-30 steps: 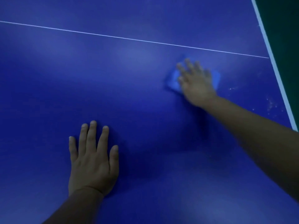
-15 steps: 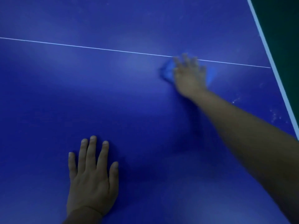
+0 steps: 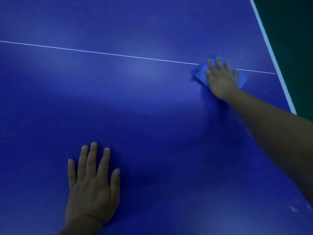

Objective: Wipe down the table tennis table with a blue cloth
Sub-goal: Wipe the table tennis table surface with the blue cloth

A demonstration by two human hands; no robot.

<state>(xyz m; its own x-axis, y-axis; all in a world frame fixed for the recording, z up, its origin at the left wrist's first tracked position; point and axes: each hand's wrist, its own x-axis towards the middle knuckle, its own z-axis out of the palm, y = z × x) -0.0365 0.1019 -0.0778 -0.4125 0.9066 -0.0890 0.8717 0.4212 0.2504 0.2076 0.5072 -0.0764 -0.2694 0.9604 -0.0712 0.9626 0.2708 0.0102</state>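
The blue table tennis table [image 3: 135, 102] fills the view, crossed by a thin white centre line [image 3: 101, 52]. My right hand [image 3: 221, 78] lies flat, fingers spread, pressing a folded blue cloth [image 3: 199, 73] onto the table right at that line, near the right edge. The cloth sticks out on both sides of the hand; its middle is hidden under my palm. My left hand [image 3: 92, 187] rests flat on the bare table at the lower left, fingers apart, holding nothing.
A white border stripe [image 3: 271, 53] marks the table's right edge, with dark green floor [image 3: 294, 39] beyond it. Pale specks of dust [image 3: 293, 209] lie on the table at the lower right.
My right hand has slid the cloth away from me up to the centre line and then to the right, toward the table's edge. My left hand has stayed planted.
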